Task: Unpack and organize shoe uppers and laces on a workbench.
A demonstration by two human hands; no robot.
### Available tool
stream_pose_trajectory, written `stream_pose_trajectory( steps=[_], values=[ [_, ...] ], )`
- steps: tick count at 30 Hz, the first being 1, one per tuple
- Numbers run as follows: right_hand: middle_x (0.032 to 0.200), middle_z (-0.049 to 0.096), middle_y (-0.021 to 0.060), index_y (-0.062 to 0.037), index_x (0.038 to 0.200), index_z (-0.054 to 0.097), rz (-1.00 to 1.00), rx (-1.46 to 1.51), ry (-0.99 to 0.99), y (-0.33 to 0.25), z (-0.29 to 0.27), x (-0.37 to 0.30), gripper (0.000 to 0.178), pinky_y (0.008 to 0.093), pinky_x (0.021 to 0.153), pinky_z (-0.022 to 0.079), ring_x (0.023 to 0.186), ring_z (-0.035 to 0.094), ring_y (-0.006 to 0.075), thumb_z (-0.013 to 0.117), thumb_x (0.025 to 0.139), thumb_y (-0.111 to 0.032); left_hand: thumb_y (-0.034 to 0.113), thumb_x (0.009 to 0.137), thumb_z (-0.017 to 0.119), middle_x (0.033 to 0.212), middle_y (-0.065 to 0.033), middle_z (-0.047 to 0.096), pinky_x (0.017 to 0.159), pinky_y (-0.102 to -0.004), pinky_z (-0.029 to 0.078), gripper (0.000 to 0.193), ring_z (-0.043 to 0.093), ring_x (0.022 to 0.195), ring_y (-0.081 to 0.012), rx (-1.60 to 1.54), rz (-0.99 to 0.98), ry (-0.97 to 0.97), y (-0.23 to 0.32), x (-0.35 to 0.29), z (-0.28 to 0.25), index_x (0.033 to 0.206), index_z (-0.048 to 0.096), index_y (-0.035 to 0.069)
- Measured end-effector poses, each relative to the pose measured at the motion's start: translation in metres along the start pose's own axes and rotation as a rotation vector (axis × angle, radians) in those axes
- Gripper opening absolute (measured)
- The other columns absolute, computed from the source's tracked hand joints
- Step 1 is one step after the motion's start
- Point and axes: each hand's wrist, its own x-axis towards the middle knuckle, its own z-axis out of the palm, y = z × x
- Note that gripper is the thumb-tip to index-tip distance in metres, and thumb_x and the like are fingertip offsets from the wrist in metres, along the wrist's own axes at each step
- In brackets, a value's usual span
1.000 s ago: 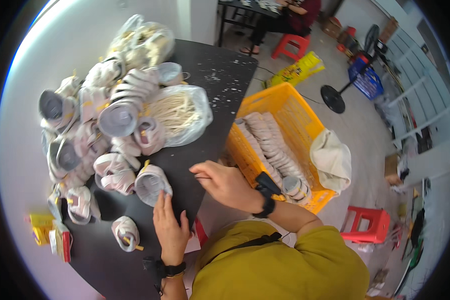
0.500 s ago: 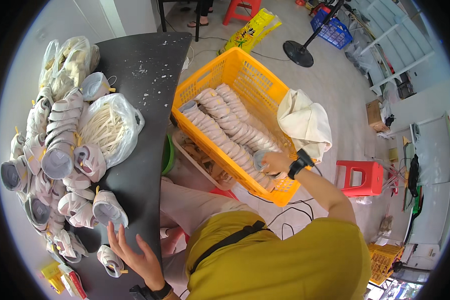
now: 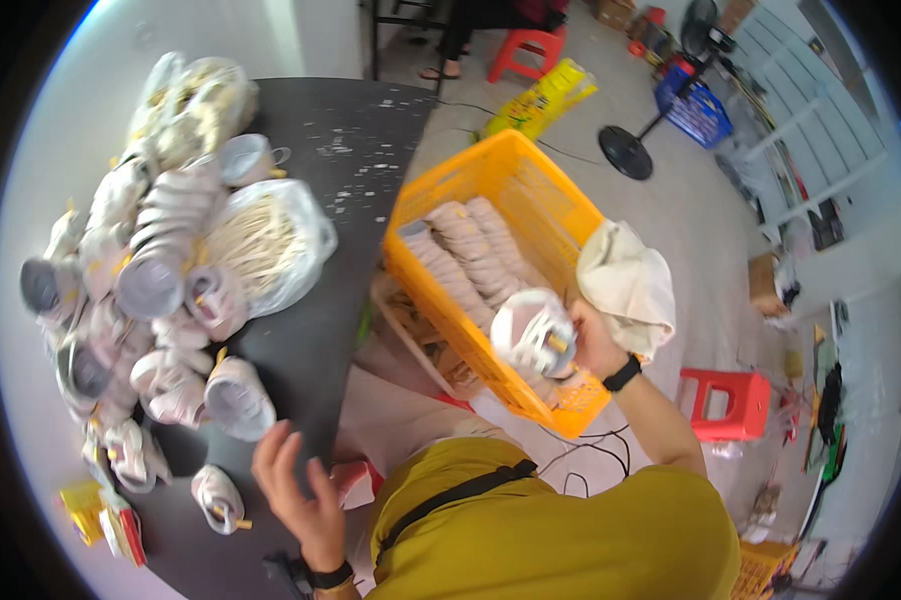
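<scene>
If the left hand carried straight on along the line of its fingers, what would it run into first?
Most likely the nearest shoe on the table, just ahead of the left hand. Height is unclear from this view, so it might pass above or just beside it.

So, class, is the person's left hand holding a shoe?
No, the left hand is open and empty, while the right hand holds a pale shoe.

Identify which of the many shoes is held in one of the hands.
It is the white-laced shoe in the right hand, at the yellow crate. The nested shoes lie ungripped inside the crate; the other shoes sit on the black table.
</scene>
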Motion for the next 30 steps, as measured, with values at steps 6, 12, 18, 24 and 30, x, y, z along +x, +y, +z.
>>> stream_pose_trajectory(
  steps=[6, 12, 18, 24, 30],
  values=[
    [0.116, 0.063, 0.0084, -0.0059, 0.121, 0.056, 0.224, 0.091, -0.219, 0.104, 0.17, -0.002, 0.039, 0.0421, 0.092, 0.049, 0.105, 0.06, 0.022, 0.042, 0.087, -0.017, 0.008, 0.097, 0.05, 0.119, -0.0083, 0.059, 0.081, -0.0261, 0.048, 0.034, 0.058, 0.092, -0.0127, -0.891, -0.54, -0.277, 0.011, -0.024, 0.016, 0.129, 0.049, -0.001],
    [0.122, 0.06, 0.0041, -0.0096, 0.129, 0.051, 0.423, -0.162, -0.44, 0.163, 0.22, 0.001, 0.042, 0.0359, 0.081, 0.05, 0.108, 0.058, 0.0173, 0.036, 0.091, -0.016, 0.015, 0.099, 0.052, 0.106, -0.0039, 0.058, 0.072, -0.0232, 0.047, 0.027, 0.054, 0.081, -0.0084, -1.241, -0.705, -0.016, -0.028, -0.042, -0.017, 0.121, 0.051, 0.0],
    [0.121, 0.058, 0.0022, -0.0108, 0.131, 0.048, 0.483, -0.3, -0.545, 0.183, 0.234, 0.008, 0.043, 0.0312, 0.071, 0.045, 0.102, 0.055, 0.0148, 0.035, 0.09, -0.014, 0.014, 0.099, 0.051, 0.106, -0.0047, 0.058, 0.072, -0.0248, 0.047, 0.024, 0.054, 0.08, -0.0096, -1.286, -0.716, 0.112, -0.039, -0.061, -0.03, 0.119, 0.051, 0.0],
    [0.117, 0.059, 0.0018, -0.0109, 0.132, 0.047, 0.434, -0.286, -0.448, 0.171, 0.235, -0.004, 0.044, 0.029, 0.066, 0.043, 0.096, 0.055, 0.0131, 0.04, 0.089, -0.017, 0.014, 0.098, 0.052, 0.111, -0.0053, 0.058, 0.071, -0.0251, 0.048, 0.025, 0.056, 0.084, -0.01, -1.351, -0.764, 0.073, -0.041, -0.057, -0.019, 0.12, 0.051, 0.001],
    [0.105, 0.061, 0.0016, -0.0036, 0.123, 0.053, -0.231, -0.674, -0.176, 0.045, 0.21, -0.023, 0.042, 0.0275, 0.065, 0.051, 0.087, 0.06, 0.0108, 0.056, 0.093, -0.032, 0.008, 0.096, 0.048, 0.113, -0.0075, 0.06, 0.073, -0.0236, 0.048, 0.022, 0.057, 0.097, -0.0125, -1.022, -0.686, -0.012, -0.024, -0.042, -0.029, 0.116, 0.057, 0.001]
  ],
)
